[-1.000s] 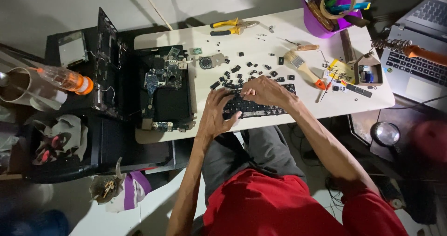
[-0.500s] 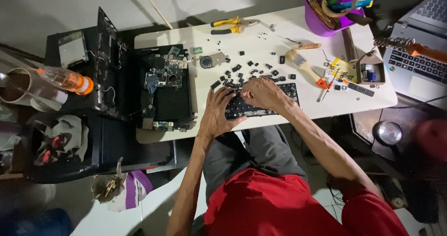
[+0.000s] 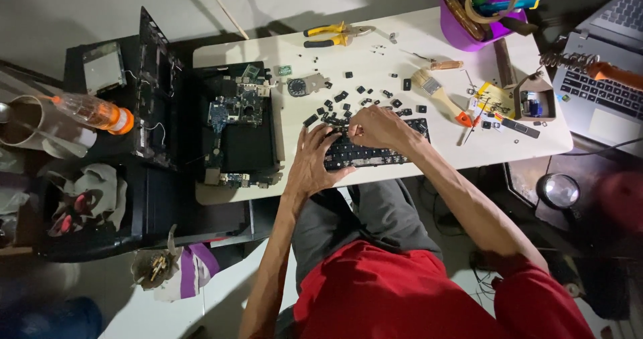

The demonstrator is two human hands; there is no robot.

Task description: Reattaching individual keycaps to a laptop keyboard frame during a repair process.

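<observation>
Keyboard (image 3: 375,153) is lying at the surface's (image 3: 375,58) near edge, both hands on it: left hand (image 3: 315,161) fingers spread flat, right hand (image 3: 378,126) fingers curled, pinching unclear. Loose keycaps (image 3: 365,95) are crowding just behind, opened laptop (image 3: 238,128) sitting left.

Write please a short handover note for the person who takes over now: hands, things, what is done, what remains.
Left hand: flat on the black laptop keyboard, steadying its left end.
Right hand: on the keyboard's top edge, fingers curled; whether it pinches a key is hidden.
Things: keyboard at the white table's near edge; loose keycaps scattered behind it; brush to the right; opened laptop base to the left.
Done: many keycaps off.
Left: most keys seem still seated.
</observation>
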